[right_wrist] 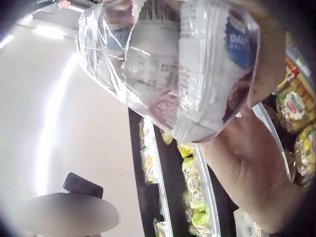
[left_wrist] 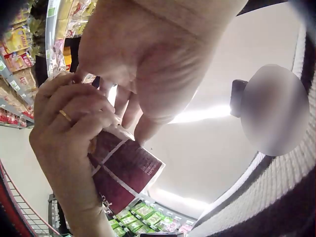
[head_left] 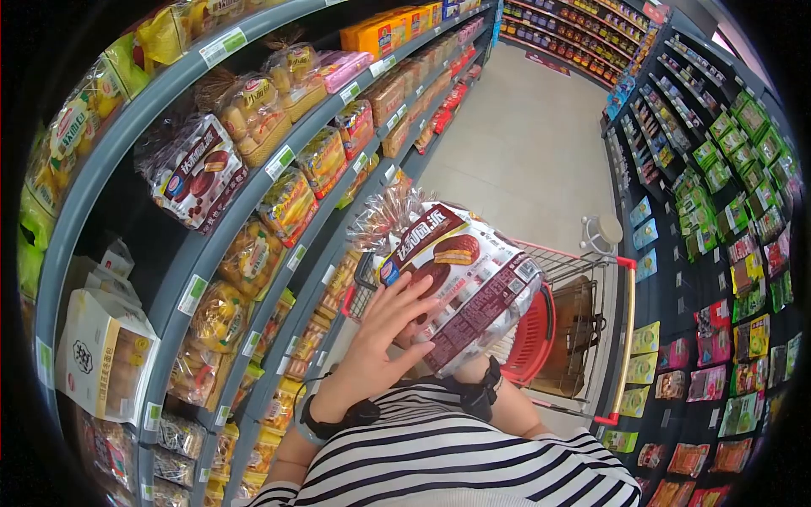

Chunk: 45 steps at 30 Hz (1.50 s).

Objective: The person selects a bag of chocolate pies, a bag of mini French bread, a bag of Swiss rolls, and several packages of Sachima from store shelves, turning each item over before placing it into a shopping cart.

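Note:
A clear bag of chocolate pies point(head_left: 498, 279) with a brown and white printed label is held tilted in front of the striped shirt in the head view. Its gathered, crinkled plastic end points to the upper left. My left hand point(head_left: 384, 325) lies over the label's near left part, fingers spread and fairly straight. From the other side, my right hand point(left_wrist: 71, 121) grips the bag, fingers bent around it and a ring on one finger. The bag mostly hides that hand in the head view. Wrapped single pies point(right_wrist: 153, 64) show through the plastic in the right wrist view.
Beyond the bag stands a shopping cart point(head_left: 629, 338) with a red basket point(head_left: 541, 342) and a brown bag point(head_left: 568, 329) inside. Bread shelves point(head_left: 279, 160) line the left, with a similar pie bag point(head_left: 198, 173). Snack racks point(head_left: 718, 279) run along the right.

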{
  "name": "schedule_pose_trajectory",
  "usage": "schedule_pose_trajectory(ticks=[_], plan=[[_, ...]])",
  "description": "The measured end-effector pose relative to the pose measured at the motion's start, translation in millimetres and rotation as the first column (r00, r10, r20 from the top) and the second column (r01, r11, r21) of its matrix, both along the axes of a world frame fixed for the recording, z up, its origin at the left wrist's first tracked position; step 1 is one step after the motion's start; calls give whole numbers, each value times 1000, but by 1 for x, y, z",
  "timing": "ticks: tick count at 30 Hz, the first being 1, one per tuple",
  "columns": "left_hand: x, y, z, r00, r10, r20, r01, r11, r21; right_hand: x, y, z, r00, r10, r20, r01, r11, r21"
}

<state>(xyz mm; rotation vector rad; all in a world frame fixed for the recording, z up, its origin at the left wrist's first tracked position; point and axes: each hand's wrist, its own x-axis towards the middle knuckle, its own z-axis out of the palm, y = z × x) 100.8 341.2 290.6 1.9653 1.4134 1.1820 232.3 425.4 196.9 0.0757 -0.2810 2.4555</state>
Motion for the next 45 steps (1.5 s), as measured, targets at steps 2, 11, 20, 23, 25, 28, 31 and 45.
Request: schedule_pose_trajectory(ticks=[2, 11, 20, 23, 25, 28, 31, 45], plan=[[0, 1, -1, 1000, 0, 8, 0, 1000, -4, -4, 2, -3, 999, 24, -33, -25, 999, -28], [5, 2, 0, 999, 19, 34, -20, 1000, 17, -12, 13, -18, 975, 116, -188, -144, 979, -142], [8, 7, -20, 956, 132, 264, -112, 990, -91, -21, 18, -35, 921, 170, -352, -263, 936, -236], [8, 9, -25, 944, 155, 292, -136, 987, -85, -19, 18, -23, 984, 113, -137, -154, 926, -345], [8, 10, -25, 930, 174, 324, -131, 980, -152, -17, 19, -23, 992, 64, 108, -14, 910, -414], [8, 11, -33, 913, 188, 363, -119, 972, -203, -11, 24, -39, 994, 112, -12, -110, 945, -308], [7, 18, -50, 853, 161, 497, -45, 970, -237, 14, 24, -34, 818, -280, 502, 164, 951, 262], [-34, 17, -64, 824, 199, 531, 16, 928, -372, 161, 93, -195, 125, -267, 956, 467, 866, 181]])
